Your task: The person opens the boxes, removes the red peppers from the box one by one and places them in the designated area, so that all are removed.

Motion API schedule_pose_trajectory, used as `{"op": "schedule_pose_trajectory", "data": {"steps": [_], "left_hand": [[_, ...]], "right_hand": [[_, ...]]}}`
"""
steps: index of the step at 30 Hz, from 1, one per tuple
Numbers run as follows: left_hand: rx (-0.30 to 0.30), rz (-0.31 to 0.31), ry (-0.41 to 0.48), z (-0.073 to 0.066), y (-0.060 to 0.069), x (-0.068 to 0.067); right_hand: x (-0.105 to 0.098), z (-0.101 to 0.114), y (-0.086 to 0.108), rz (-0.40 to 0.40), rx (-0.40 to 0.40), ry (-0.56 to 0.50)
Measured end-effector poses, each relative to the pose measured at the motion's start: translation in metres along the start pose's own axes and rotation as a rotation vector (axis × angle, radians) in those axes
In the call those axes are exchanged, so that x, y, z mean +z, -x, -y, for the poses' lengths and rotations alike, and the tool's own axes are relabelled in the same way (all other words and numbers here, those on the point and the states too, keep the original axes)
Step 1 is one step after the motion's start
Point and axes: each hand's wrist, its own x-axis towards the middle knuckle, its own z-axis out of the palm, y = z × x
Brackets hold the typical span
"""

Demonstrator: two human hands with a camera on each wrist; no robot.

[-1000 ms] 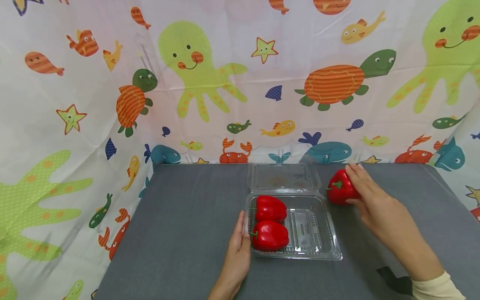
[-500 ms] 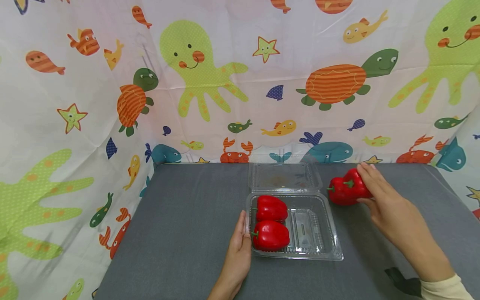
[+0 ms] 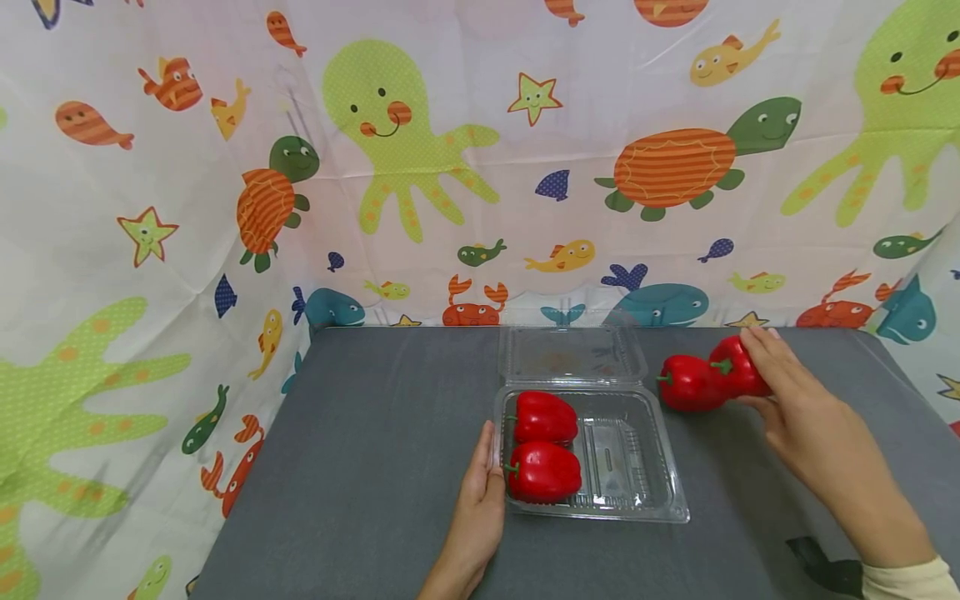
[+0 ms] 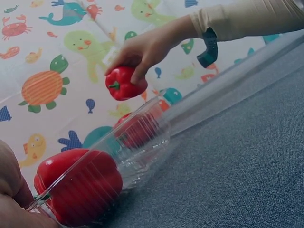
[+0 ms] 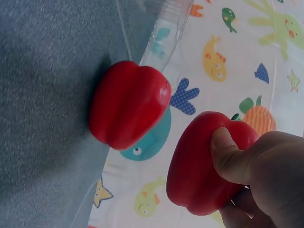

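Note:
My left hand [image 3: 474, 510] grips the left side of a clear plastic clamshell container [image 3: 611, 467], whose lid stands open behind it. Two red bell peppers, a rear one [image 3: 545, 417] and a front one [image 3: 543, 472], lie in its left half, stems to the left. With thumb and fingers my right hand [image 3: 821, 433] holds another red bell pepper [image 5: 202, 164]; the right wrist view shows it raised off the table. A further bell pepper [image 3: 690, 383] sits on the table right of the container, partly overlapped in the head view by the held one.
The grey table [image 3: 375, 450] reaches back to a hanging cloth [image 3: 442, 100] printed with sea animals. The container's lid [image 3: 570, 354] leans near that cloth. A dark band [image 4: 208, 47] is on the right wrist.
My right hand has moved rightward with its bell pepper, uncovering the pepper on the table behind it. The left hand keeps its grip on the container.

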Motion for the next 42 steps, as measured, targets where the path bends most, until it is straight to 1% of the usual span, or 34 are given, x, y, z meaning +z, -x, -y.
{"op": "schedule_pose_trajectory", "data": {"steps": [3,11,28,37,42], "left_hand": [[0.01,0.005,0.005,0.0,0.0,0.0],[0.007,0.0,0.003,0.0,0.0,0.0],[0.011,0.001,-0.001,0.0,0.0,0.0],[-0.002,0.004,-0.006,0.0,-0.001,0.0],[0.009,0.0,-0.008,-0.001,0.0,0.001]], "right_hand": [[0.0,-0.004,0.001,0.005,0.01,0.007],[-0.001,-0.012,0.003,0.055,0.083,0.02],[0.0,-0.027,0.007,0.082,0.113,0.041],[0.001,-0.033,0.007,0.09,0.126,0.012],[0.003,-0.038,0.007,0.109,0.123,-0.005]]}}
